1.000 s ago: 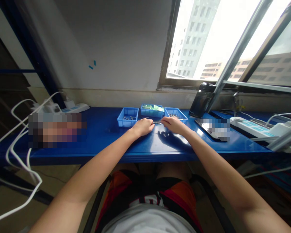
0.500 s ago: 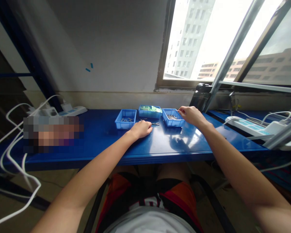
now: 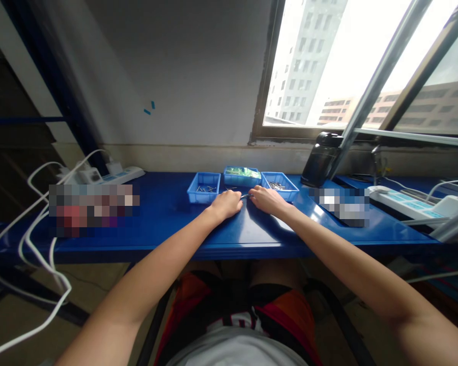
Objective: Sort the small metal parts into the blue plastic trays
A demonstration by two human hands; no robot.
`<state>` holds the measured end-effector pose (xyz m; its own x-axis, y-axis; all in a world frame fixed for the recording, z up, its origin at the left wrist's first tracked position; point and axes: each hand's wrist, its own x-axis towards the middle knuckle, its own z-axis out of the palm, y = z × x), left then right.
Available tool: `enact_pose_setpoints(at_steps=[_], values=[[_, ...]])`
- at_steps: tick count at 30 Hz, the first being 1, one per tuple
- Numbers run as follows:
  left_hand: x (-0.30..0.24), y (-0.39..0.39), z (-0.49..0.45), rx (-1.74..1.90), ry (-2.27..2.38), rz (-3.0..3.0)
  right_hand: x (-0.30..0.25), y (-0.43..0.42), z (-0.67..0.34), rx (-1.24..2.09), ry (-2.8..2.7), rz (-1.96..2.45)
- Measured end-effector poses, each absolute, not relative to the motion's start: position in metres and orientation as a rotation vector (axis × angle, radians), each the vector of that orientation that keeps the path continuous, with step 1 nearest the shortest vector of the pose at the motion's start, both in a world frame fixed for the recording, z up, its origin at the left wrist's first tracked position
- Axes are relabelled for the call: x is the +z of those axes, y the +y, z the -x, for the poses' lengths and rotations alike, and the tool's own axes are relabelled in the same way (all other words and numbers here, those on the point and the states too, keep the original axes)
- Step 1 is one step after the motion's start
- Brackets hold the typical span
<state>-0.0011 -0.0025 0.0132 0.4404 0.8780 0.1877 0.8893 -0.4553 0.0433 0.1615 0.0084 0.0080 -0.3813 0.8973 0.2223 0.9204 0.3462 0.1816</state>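
My left hand [image 3: 226, 204] rests on the blue bench [image 3: 168, 223], fingers curled and pinched on a small metal piece [image 3: 246, 195]. Facing it, my right hand [image 3: 266, 199] has its fingertips closed on the same small piece between the two hands. Just behind them stand three small blue trays: the left tray [image 3: 203, 187] with a few metal pins, the middle tray [image 3: 241, 176] with green packets, the right tray [image 3: 279, 185] with several small metal parts.
A black jar [image 3: 320, 159] stands by the window frame. White power strips [image 3: 404, 203] and cables lie at the right; another strip [image 3: 114, 175] and looping white cables [image 3: 34, 239] are at the left. Blurred patches cover objects at both sides.
My right hand went out to the right tray half a second ago and has come back to meet the left hand at the small metal piece. The left hand stayed put.
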Motion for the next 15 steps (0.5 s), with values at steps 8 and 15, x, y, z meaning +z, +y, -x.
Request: enact_pose_setpoints(at_steps=[8, 15], values=[[0.011, -0.001, 0.001, -0.281, -1.587, 2.635, -0.004, 0.015, -0.17, -0.269, -2.426, 1.636], [0.011, 0.0, 0.002, -0.284, -1.58, 2.628, -0.006, 0.018, -0.172, -0.178, -2.33, 1.533]])
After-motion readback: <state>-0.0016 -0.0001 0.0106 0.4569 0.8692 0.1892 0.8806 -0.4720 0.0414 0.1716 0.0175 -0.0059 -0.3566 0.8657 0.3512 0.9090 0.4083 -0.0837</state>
